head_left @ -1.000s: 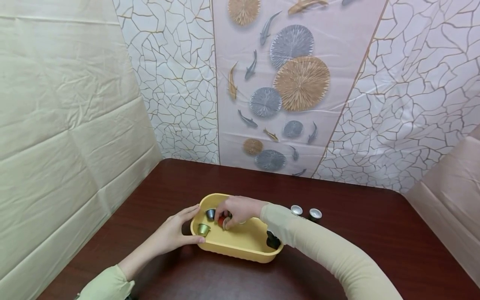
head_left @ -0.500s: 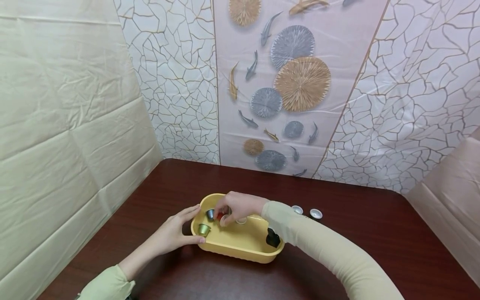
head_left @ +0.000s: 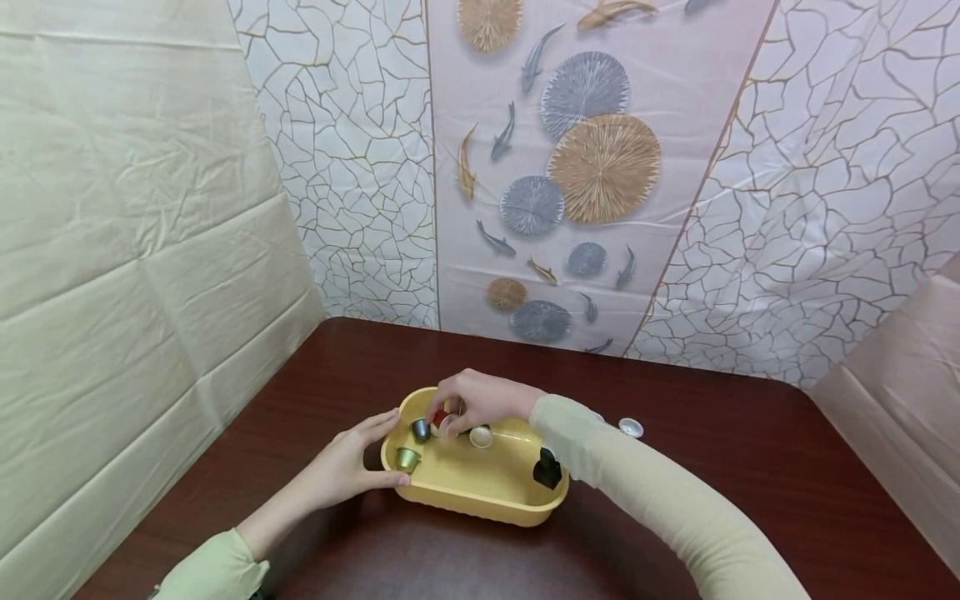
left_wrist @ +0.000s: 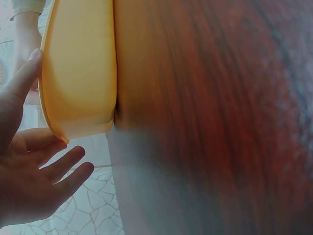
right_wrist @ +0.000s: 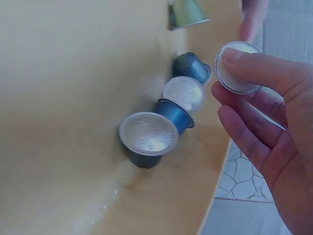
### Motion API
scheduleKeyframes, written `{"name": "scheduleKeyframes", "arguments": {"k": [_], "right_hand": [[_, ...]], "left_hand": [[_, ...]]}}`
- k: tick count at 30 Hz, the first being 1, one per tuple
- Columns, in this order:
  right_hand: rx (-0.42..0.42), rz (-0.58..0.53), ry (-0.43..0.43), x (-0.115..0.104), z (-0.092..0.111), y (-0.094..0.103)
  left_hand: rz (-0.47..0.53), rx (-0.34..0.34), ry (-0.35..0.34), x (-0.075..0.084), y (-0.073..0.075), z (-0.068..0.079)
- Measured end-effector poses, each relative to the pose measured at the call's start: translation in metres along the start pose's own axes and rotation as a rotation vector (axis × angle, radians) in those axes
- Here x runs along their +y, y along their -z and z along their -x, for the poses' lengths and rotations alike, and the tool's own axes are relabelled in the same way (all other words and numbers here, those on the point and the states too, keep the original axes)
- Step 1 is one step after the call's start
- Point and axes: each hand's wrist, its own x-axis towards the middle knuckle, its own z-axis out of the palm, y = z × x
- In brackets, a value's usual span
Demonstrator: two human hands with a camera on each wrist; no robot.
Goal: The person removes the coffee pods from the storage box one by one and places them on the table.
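Note:
My left hand (head_left: 341, 462) rests at the left end of a yellow tray (head_left: 472, 499), thumb on the front rim and fingertips on the rear rim. In the left wrist view its other fingers spread loosely beyond the corner. Above the tray's left half, my right hand (head_left: 483, 397) pinches a red coffee capsule (head_left: 439, 418) between thumb and fingers, its silver lid (right_wrist: 238, 82) facing the thumb. Inside the tray lie a green capsule (head_left: 407, 459), a dark blue capsule (head_left: 421, 430) and a foil-topped dark capsule (right_wrist: 149, 134). Another blue capsule (right_wrist: 174, 116) is wedged among them along the wall.
A black angular item (head_left: 547, 469) sits at the tray's right end, partly behind the right sleeve (head_left: 637, 475). Behind the sleeve, a silver-lidded capsule (head_left: 631, 427) stands on the dark wooden table (head_left: 750, 467); another is mostly hidden. Patterned cloth (head_left: 570, 208) hangs behind.
My right hand has risen slightly and moved back with the red capsule, uncovering a silver-lidded one below it. The left hand and tray stay in place.

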Motion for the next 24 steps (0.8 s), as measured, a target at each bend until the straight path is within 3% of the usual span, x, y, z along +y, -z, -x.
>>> {"name": "scheduleKeyframes", "arguments": {"k": [16, 24], "right_hand": [[0.077, -0.031, -0.012, 0.008, 0.015, 0.008], [0.164, -0.093, -0.006, 0.011, 0.032, 0.018]], "left_hand": [[0.001, -0.001, 0.006, 0.000, 0.000, 0.001], [0.025, -0.005, 0.005, 0.002, 0.000, 0.000]]}}
